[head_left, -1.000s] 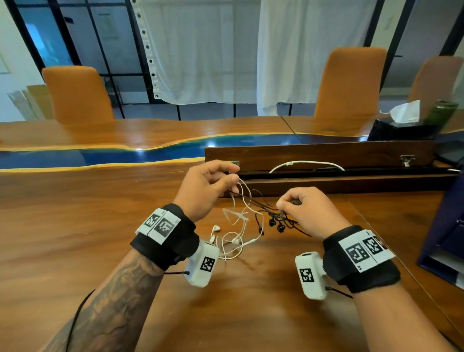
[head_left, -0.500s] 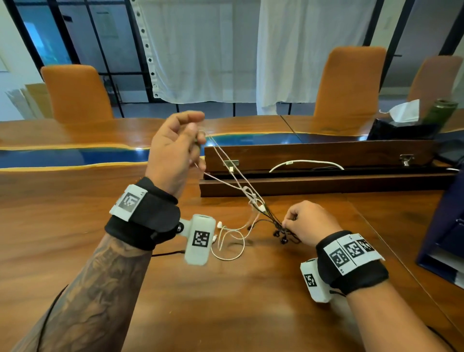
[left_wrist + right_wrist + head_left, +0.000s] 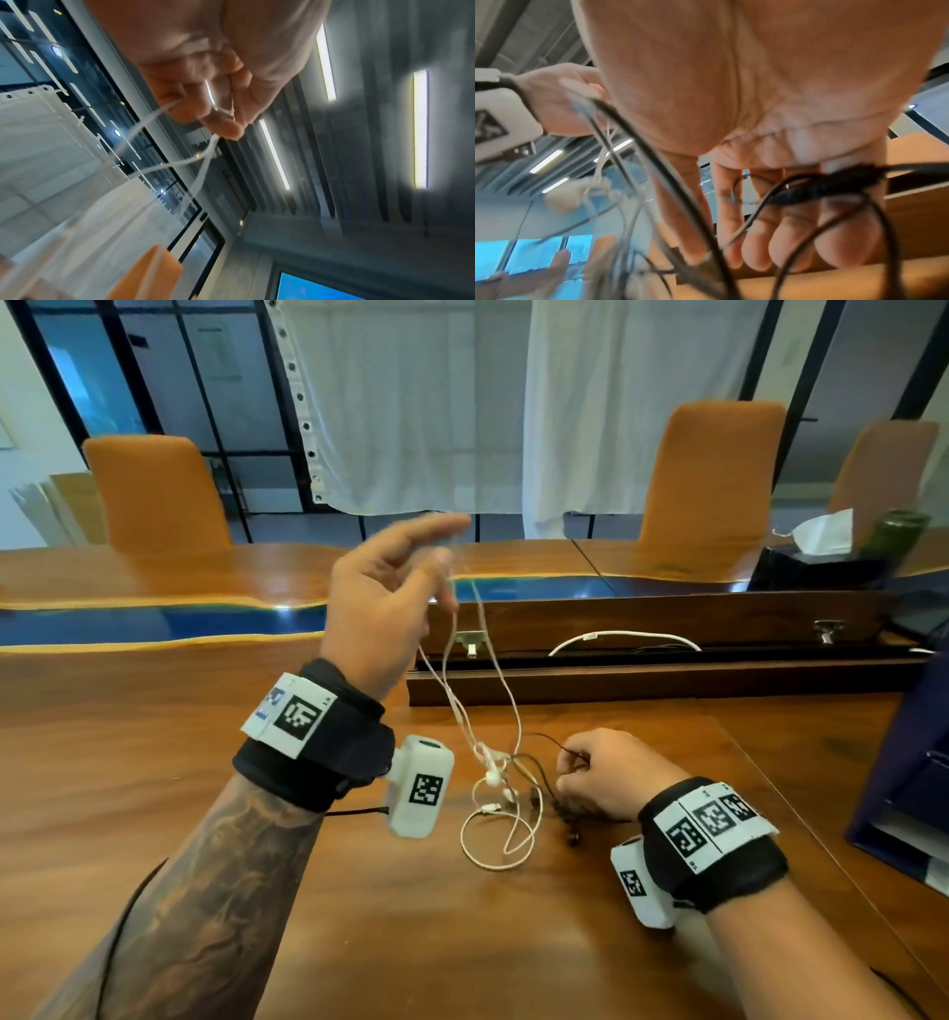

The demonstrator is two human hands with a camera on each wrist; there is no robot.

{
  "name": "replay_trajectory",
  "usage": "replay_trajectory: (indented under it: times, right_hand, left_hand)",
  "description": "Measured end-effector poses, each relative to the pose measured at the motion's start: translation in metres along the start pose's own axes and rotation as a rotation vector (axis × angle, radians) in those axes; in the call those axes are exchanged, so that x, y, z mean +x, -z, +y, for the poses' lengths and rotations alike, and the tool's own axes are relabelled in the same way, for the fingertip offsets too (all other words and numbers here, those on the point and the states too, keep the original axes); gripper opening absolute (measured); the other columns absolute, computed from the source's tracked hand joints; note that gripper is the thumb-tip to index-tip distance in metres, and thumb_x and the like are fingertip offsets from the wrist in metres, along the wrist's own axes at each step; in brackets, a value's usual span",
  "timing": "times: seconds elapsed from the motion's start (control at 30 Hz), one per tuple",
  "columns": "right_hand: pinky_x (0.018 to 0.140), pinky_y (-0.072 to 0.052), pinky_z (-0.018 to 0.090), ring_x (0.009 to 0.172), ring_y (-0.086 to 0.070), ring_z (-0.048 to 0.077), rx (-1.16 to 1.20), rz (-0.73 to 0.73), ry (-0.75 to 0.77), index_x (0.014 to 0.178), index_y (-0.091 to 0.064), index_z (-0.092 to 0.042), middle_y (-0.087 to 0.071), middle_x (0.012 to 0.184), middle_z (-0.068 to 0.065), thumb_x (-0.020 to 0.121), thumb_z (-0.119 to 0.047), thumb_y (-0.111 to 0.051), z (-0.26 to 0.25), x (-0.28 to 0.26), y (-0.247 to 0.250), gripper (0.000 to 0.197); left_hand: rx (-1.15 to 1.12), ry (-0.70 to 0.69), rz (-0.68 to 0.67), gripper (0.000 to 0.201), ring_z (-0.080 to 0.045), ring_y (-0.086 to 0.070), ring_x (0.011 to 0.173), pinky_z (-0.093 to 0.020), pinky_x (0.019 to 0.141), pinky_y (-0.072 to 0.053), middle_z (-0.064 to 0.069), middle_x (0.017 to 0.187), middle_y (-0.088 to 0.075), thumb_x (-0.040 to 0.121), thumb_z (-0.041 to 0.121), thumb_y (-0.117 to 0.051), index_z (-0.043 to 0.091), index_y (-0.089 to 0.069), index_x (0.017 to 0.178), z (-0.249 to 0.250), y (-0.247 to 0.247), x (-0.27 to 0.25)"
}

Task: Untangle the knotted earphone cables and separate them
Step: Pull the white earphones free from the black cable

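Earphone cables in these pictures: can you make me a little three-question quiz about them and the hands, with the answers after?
1. True or false: the left hand is raised above the wooden table.
2. Which cable does the right hand hold down? A white, B black, C red.
3. Fill in: the left hand pinches the ____ earphone cable.

Key: 1 true. 2 B, the black earphone cable. 3 white.
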State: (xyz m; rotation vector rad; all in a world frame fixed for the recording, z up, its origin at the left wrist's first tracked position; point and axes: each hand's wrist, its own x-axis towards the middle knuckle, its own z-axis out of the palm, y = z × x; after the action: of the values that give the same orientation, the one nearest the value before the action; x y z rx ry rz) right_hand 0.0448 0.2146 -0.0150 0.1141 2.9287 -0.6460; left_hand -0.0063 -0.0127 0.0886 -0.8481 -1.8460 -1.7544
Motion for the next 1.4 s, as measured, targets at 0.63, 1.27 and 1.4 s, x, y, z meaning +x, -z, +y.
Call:
replay_trajectory:
  times: [0.63, 1.27, 1.4]
  right_hand:
    - [0.071, -0.049, 0.024, 0.085, -0.063, 0.010, 0.232, 0.007, 0.172, 0.096, -0.067, -0.024, -0.067, 0.091, -0.005, 0.095, -0.027, -0.068, -0.011, 0.010, -0.006, 0.004]
    - [0.068, -0.042, 0.025, 0.079, -0.062, 0.007, 0.277, 0.139, 0.260, 0.086, -0.077, -0.026, -0.070, 0.079, -0.007, 0.094, -0.031, -0.070, -0.022, -0.003, 0.011, 0.012]
    - [0.067, -0.040, 0.025, 0.071, -0.058, 0.004, 0.262, 0.133, 0.259, 0.084, -0.077, -0.027, -0.068, 0.073, -0.008, 0.095, -0.032, -0.070, -0.014, -0.005, 0.013, 0.014]
  left_hand:
    - [0.076, 0.121, -0.053, 0.017, -0.012, -0.060, 0.063, -0.023, 0.056, -0.053, -0.004, 0.098, -0.075, 0.100, 0.011, -0.057, 0.007, -0.074, 0.101, -0.011, 0.008, 0.009]
    - [0.736, 0.312, -0.833, 0.021, -0.009, -0.064, 0.095, -0.027, 0.082, -0.051, 0.013, 0.099, -0.069, 0.090, 0.039, -0.071, 0.031, -0.071, 0.109, -0.061, -0.029, -0.045]
    - [0.669, 0.296, -0.751, 0.014, -0.007, -0.066, 0.079, -0.030, 0.074, -0.055, 0.010, 0.082, -0.071, 0.096, 0.036, -0.064, 0.029, -0.076, 0.096, -0.060, -0.021, -0.040]
